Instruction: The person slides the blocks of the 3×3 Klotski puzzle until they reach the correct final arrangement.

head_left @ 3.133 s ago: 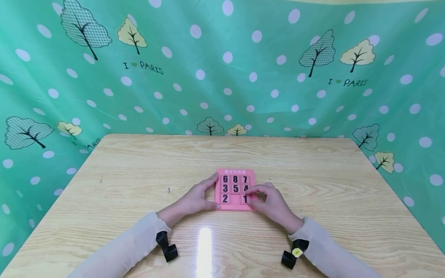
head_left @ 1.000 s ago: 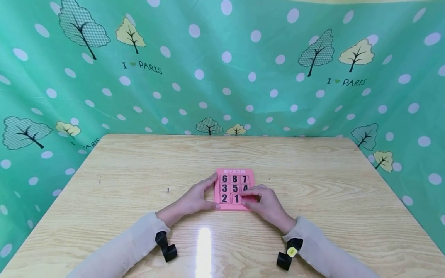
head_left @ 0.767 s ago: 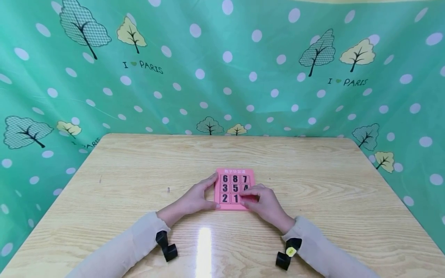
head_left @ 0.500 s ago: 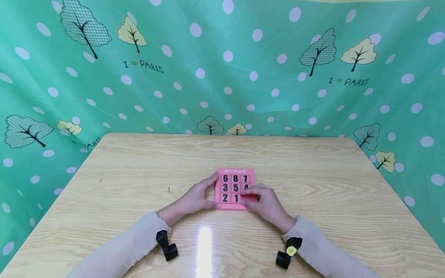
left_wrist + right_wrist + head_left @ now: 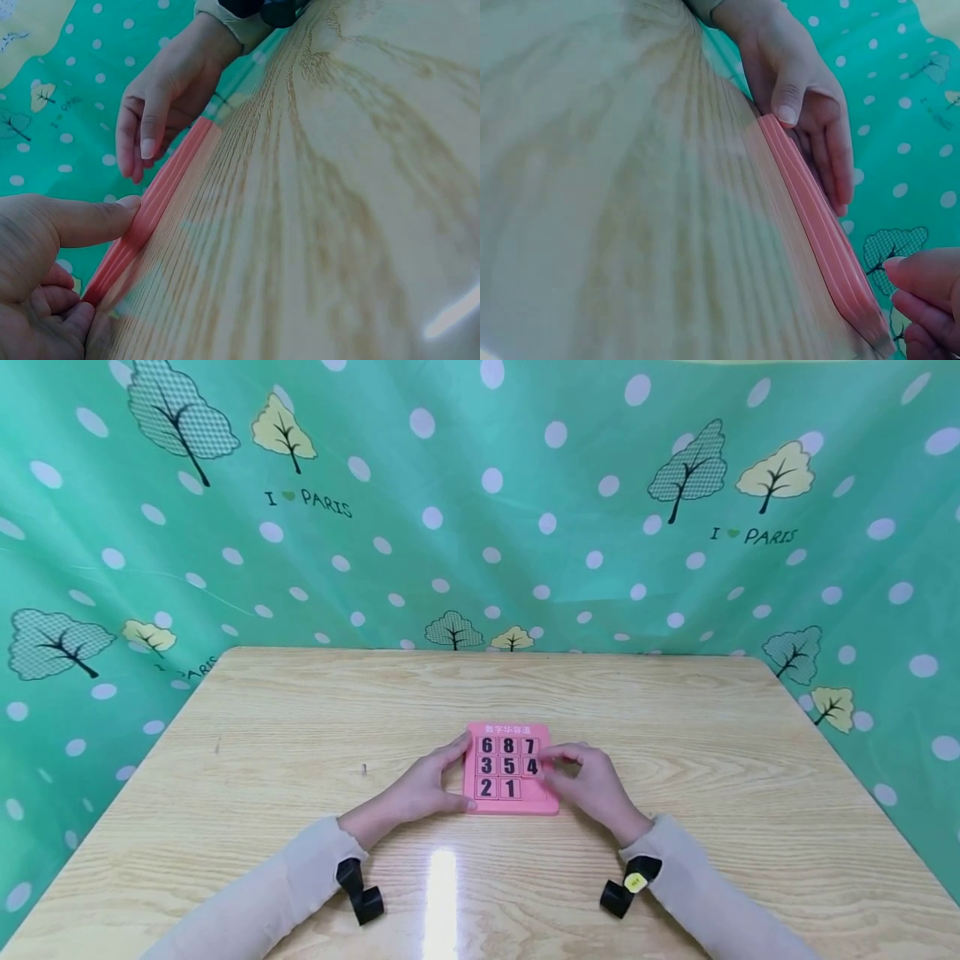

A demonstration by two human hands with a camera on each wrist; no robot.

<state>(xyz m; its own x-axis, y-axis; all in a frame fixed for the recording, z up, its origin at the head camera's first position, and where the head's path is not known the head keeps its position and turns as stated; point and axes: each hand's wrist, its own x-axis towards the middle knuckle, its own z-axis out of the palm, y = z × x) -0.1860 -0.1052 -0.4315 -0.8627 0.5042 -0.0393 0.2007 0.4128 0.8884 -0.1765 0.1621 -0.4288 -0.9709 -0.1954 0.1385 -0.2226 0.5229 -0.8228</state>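
A pink number sliding puzzle (image 5: 507,808) lies flat on the wooden table in the head view. Its tiles read 6 8 7, 3 5 4, and 2 1, with the bottom right slot bare. Along the left side, my left hand (image 5: 422,787) grips the frame, thumb at the lower corner and fingers by the upper edge. My right hand (image 5: 594,782) is at the right edge, its fingertips beside the 4 tile (image 5: 532,767). The left wrist view shows that the right hand (image 5: 171,97) hangs loosely over the puzzle's far end, holding nothing.
The wooden table (image 5: 315,710) extends around the puzzle on all sides. A green dotted cloth (image 5: 480,510) hangs behind it. A small dark speck (image 5: 364,769) lies left of the puzzle, and a bright light reflection (image 5: 441,902) shows near the front.
The 1 tile slid left from the bottom right slot to the bottom middle. My right hand then drew off it, up and right, to beside the 4 tile. My left hand stayed put.
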